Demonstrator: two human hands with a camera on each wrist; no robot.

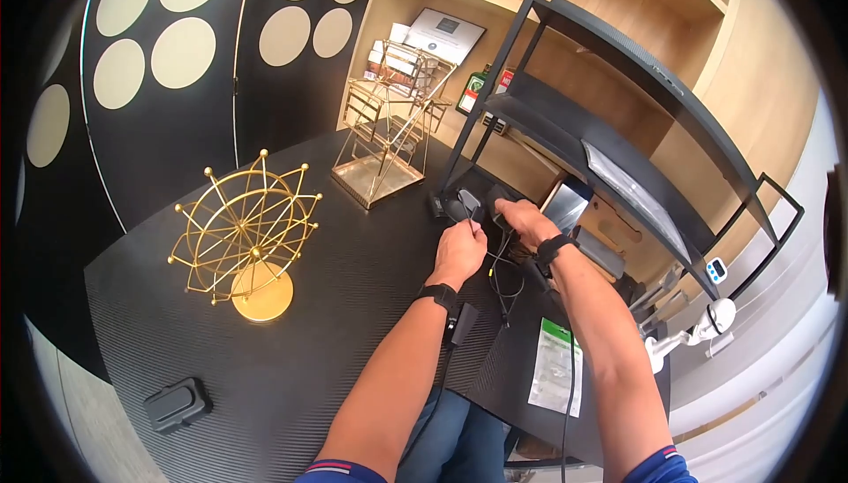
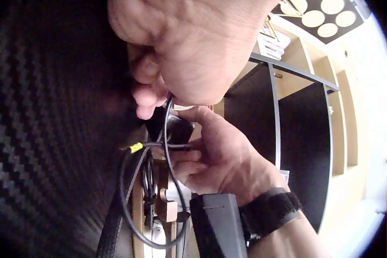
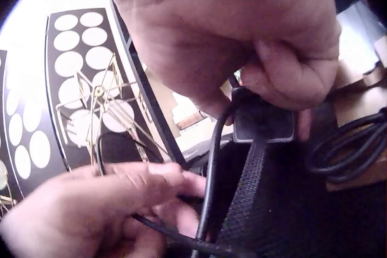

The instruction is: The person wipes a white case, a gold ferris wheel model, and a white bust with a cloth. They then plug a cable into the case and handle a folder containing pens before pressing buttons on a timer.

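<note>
My left hand (image 1: 461, 251) holds a thin black cable (image 2: 169, 167) in its curled fingers, close to the shelf's foot. The cable hangs in a loop with a yellow tag (image 2: 135, 147) on it. Just to the right, my right hand (image 1: 523, 220) grips a small dark block (image 3: 264, 124) with a paler rim, fingers on either side of it. A black cable (image 3: 213, 155) runs down beside this block. Beyond the left fingertips a grey rounded piece (image 1: 469, 201) shows. In the right wrist view, my left hand (image 3: 109, 206) is just below and left of the block.
A black metal shelf (image 1: 574, 121) rises behind the hands. A gold wheel ornament (image 1: 256, 253) and a gold wire frame (image 1: 384, 143) stand on the black table (image 1: 353, 306). A green-topped packet (image 1: 556, 368) lies by the right forearm. A black case (image 1: 177, 404) lies front left.
</note>
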